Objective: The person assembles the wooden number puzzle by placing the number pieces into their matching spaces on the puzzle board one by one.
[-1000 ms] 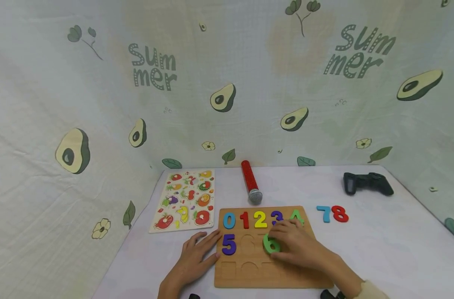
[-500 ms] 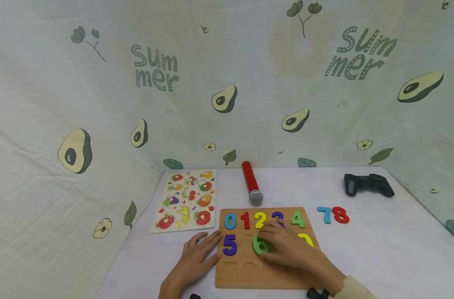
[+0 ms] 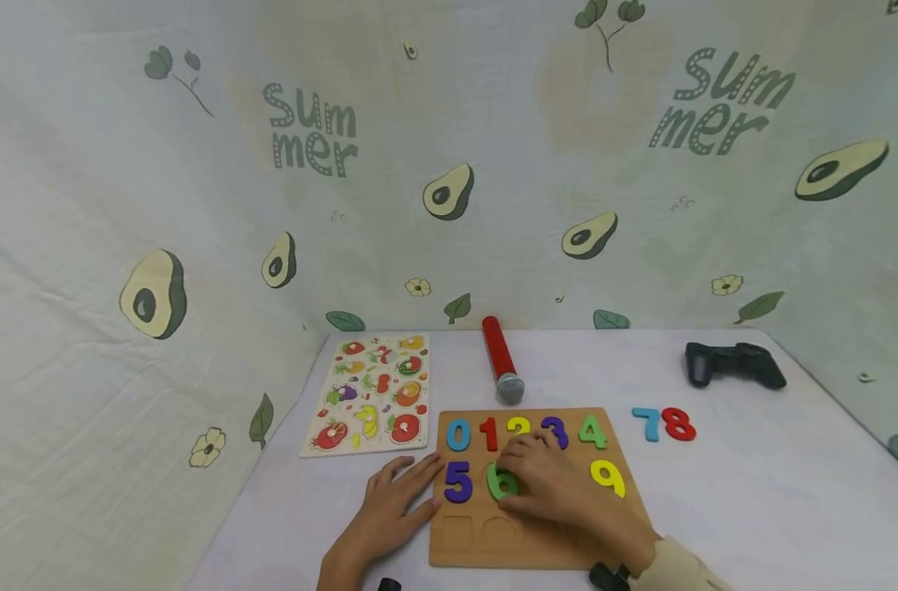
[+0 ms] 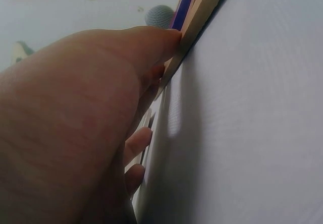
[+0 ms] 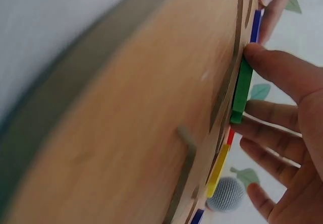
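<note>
My right hand (image 3: 548,486) pinches a green number 6 (image 3: 493,483) between thumb and fingers, over the second row of a wooden number board (image 3: 538,552). In the right wrist view the green number (image 5: 243,90) lies close along the board's face, the thumb on one end and fingertips at the other. My left hand (image 3: 390,505) rests at the board's left edge, fingers stretched out. Its thumb tip (image 4: 171,41) touches that edge in the left wrist view. Next to the 6 is a purple 5 (image 3: 459,483); a yellow 9 (image 3: 608,476) sits at the row's right end.
Numbers 0 to 4 fill the board's top row. A blue 7 (image 3: 647,423) and a red 8 (image 3: 678,424) lie on the table right of the board. Behind are a fruit puzzle (image 3: 368,394), a red microphone (image 3: 498,349) and a black game controller (image 3: 735,364).
My right hand has moved left across the board with the green 6, toward the purple 5, uncovering the yellow 9 and green 4. My left hand keeps its place at the board's edge.
</note>
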